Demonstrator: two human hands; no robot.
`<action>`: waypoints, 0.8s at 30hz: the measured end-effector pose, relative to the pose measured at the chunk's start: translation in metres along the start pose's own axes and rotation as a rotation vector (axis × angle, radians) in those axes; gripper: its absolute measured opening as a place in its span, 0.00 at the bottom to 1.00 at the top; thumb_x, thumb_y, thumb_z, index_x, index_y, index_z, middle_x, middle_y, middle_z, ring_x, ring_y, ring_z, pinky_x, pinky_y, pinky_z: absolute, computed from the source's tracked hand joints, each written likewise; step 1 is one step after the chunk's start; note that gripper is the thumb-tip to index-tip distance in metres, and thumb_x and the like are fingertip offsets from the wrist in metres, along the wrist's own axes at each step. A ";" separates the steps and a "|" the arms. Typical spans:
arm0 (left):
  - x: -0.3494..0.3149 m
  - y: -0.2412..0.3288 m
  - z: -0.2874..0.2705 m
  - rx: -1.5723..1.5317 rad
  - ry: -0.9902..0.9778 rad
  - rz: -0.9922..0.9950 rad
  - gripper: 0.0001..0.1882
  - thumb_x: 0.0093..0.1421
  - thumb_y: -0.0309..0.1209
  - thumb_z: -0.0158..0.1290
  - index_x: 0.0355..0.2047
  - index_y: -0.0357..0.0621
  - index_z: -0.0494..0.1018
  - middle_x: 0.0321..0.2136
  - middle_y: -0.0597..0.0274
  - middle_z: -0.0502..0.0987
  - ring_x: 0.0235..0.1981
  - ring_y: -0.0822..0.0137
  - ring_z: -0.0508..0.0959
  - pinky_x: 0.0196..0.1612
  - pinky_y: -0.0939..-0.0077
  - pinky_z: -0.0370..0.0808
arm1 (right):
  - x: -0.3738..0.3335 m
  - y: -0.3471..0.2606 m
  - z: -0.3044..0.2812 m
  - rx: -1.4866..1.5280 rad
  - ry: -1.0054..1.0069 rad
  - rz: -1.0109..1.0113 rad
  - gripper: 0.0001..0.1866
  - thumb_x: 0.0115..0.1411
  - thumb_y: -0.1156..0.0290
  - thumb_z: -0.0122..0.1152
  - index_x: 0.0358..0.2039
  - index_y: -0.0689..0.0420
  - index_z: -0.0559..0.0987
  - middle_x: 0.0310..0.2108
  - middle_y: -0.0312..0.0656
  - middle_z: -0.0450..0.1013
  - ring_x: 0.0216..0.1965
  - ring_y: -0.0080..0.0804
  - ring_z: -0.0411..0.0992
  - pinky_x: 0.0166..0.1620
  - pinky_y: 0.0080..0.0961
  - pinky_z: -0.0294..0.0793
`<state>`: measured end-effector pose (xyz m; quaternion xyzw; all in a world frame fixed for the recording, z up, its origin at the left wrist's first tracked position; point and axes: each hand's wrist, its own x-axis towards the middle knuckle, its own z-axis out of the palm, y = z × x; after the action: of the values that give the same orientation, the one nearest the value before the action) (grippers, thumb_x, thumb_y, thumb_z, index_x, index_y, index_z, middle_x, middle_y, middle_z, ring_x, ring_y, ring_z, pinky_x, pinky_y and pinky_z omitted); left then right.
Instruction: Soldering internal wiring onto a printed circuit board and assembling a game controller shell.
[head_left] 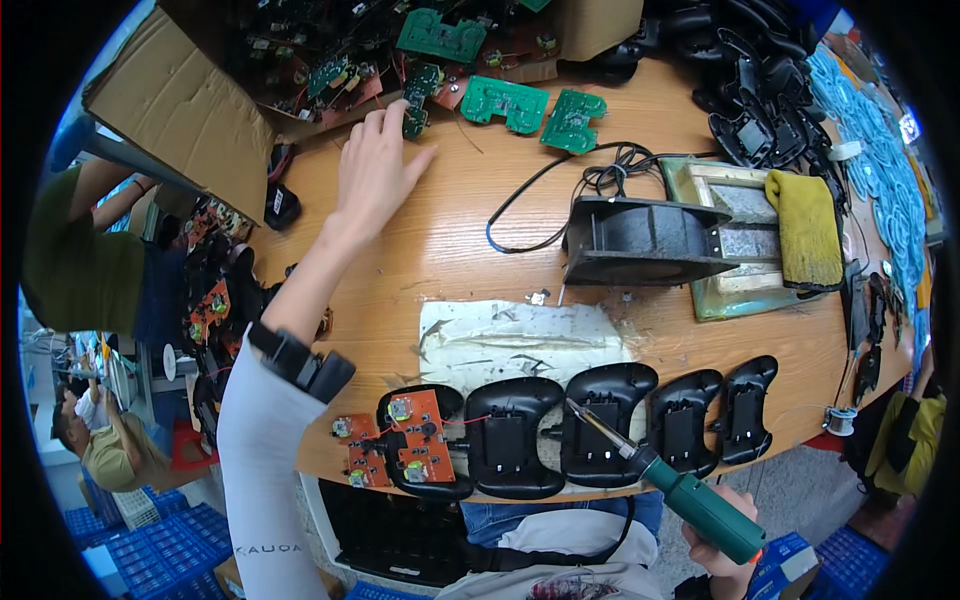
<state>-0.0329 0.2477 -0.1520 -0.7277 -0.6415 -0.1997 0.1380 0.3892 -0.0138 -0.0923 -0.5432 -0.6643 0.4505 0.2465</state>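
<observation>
My left hand [378, 172] reaches to the far side of the table, fingers stretched out and thumb apart. Its fingertips are at a small green circuit board [418, 100]; whether they touch it I cannot tell. In my right hand [722, 530], at the near right, is a soldering iron with a green handle [705, 505]. Its metal tip points up and left over a black game controller shell [606, 420]. More such shells stand in a row along the near edge. Orange circuit boards [420, 437] with red wires lie over the leftmost shell.
Two green boards, one of them a larger board [503, 104], lie near an open cardboard box [180, 110] full of boards. A black fan [648, 240] with a coiled cable stands mid-right, beside a yellow cloth [803, 230]. A solder spool [839, 421] sits at the right edge. Other people work at left.
</observation>
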 end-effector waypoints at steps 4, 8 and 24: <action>0.016 -0.012 0.021 -0.081 -0.001 -0.103 0.23 0.52 0.33 0.54 0.48 0.45 0.64 0.35 0.50 0.73 0.34 0.49 0.75 0.34 0.62 0.73 | 0.001 -0.014 -0.003 0.133 -0.004 0.119 0.32 0.46 0.41 0.60 0.28 0.63 0.72 0.08 0.27 0.62 0.10 0.16 0.61 0.16 0.15 0.57; -0.008 -0.017 -0.006 -0.512 -0.006 -0.307 0.14 0.57 0.32 0.50 0.42 0.38 0.71 0.34 0.49 0.77 0.34 0.61 0.78 0.35 0.74 0.74 | 0.004 -0.019 -0.004 0.229 -0.005 0.146 0.31 0.46 0.42 0.61 0.27 0.63 0.72 0.08 0.27 0.63 0.10 0.16 0.61 0.16 0.15 0.57; -0.174 0.114 -0.161 -1.731 -0.668 -1.013 0.25 0.52 0.18 0.52 0.50 0.37 0.58 0.42 0.53 0.72 0.40 0.69 0.75 0.42 0.78 0.73 | -0.012 0.011 0.006 0.110 0.133 0.059 0.25 0.24 0.74 0.58 0.31 0.59 0.77 0.21 0.38 0.70 0.17 0.32 0.67 0.23 0.25 0.61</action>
<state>0.0448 0.0058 -0.0851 -0.2431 -0.5146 -0.4130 -0.7110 0.3932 -0.0272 -0.1031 -0.5771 -0.6044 0.4561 0.3060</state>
